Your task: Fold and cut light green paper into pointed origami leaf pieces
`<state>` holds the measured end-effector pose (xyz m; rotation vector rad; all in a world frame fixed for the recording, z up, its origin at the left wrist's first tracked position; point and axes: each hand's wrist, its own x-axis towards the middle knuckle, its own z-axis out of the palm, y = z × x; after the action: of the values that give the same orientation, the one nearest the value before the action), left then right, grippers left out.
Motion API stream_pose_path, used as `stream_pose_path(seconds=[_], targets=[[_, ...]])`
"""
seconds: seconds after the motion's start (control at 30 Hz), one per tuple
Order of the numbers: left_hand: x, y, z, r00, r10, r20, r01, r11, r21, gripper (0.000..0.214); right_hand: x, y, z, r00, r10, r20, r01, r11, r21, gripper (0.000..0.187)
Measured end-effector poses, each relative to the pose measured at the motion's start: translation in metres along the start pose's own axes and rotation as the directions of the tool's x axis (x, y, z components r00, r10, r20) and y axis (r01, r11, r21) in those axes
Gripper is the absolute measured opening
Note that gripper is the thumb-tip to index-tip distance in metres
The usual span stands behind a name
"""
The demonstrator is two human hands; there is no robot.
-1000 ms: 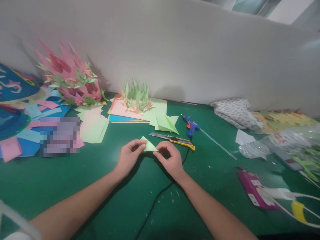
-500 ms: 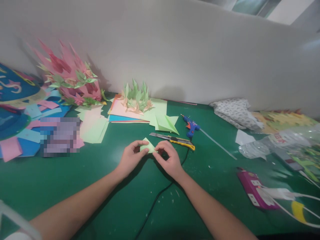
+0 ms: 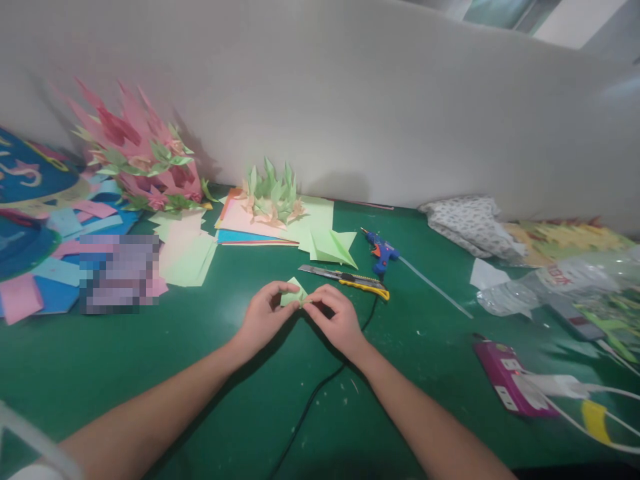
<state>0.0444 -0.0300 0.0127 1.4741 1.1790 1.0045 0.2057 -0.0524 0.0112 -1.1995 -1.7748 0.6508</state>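
Between my two hands is a small piece of light green paper, partly folded and partly covered by fingers. My left hand pinches its left part between thumb and fingers. At the paper's right corner, my right hand has its fingertips closed on the edge, close to my left thumb. Just beyond my right hand lies a yellow box cutter with its blade out, pointing left. A folded green paper piece rests behind the cutter.
A blue glue gun with a long glue stick lies behind the cutter; its black cord runs under my right wrist. Paper crowns, paper sheets and a pink paper construction stand left. A plastic bottle and purple power strip lie right.
The paper's right corner has been bent in toward the left, so less of it shows. My right hand has shifted slightly left, nearer my left thumb.
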Motion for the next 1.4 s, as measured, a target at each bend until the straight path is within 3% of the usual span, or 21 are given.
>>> stream_pose_path(seconds=[0.27, 0.5, 0.83, 1.07, 1.4], targets=[[0.001, -0.012, 0.001, 0.995, 0.095, 0.039, -0.097, 0.994, 0.048, 0.016, 0.000, 0.002, 0.001, 1.000, 0.025, 0.010, -0.024, 1.000, -0.016, 0.008], [0.000, -0.006, 0.000, 0.989, 0.138, 0.049, -0.141, 0.988, 0.066, 0.015, 0.000, 0.000, 0.002, 0.999, 0.036, 0.004, -0.036, 0.999, -0.003, 0.009], [-0.003, -0.001, 0.001, 0.993, 0.107, 0.056, -0.104, 0.993, -0.058, 0.013, -0.001, 0.003, 0.002, 0.999, 0.036, 0.019, -0.035, 0.998, -0.043, 0.009], [-0.001, -0.007, 0.000, 0.992, 0.101, 0.070, -0.098, 0.995, -0.033, 0.014, 0.000, 0.002, 0.002, 0.995, 0.095, -0.004, -0.095, 0.995, -0.002, 0.004], [-0.004, -0.001, 0.000, 0.995, 0.095, 0.034, -0.095, 0.995, -0.004, 0.012, 0.001, 0.000, 0.003, 0.992, 0.122, -0.027, -0.122, 0.992, -0.001, 0.012]])
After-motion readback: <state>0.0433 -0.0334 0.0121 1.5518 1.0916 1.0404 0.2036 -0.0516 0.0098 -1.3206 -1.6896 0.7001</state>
